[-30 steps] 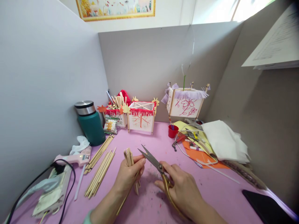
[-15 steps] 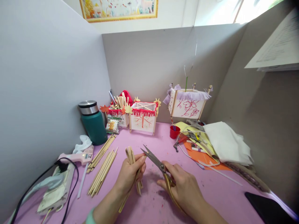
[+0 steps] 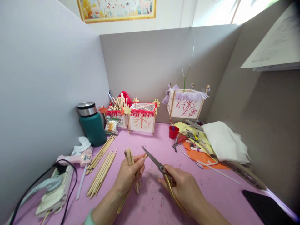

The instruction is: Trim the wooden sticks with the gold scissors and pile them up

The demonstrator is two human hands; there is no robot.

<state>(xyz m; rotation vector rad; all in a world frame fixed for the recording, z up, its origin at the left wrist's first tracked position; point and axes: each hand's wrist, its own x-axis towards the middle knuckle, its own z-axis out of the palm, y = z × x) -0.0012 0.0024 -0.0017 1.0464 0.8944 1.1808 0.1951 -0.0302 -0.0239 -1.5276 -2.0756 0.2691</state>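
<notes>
Our left grip (image 3: 131, 172) curled round upright wooden-stick bundle (image 3: 129, 158), pinching one slanted stick (image 3: 122, 204), its tip just beside scissors (image 3: 161, 167). Our right grip (image 3: 184, 185) wrapped on gold handles (image 3: 172, 192), blades (image 3: 152, 157) together, pointing up-left. Our forearms (image 3: 105, 200) angle inward over purple surface (image 3: 161, 132).

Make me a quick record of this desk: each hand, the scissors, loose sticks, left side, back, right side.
Left hand: gripping a stick bundle
Right hand: holding scissors
Scissors: blades look closed, pointing toward the left hand's side
Loose sticks: two groups
Left side: bottle, glue gun
Back: three decorated paper boxes
Right side: red cup, pliers
</notes>
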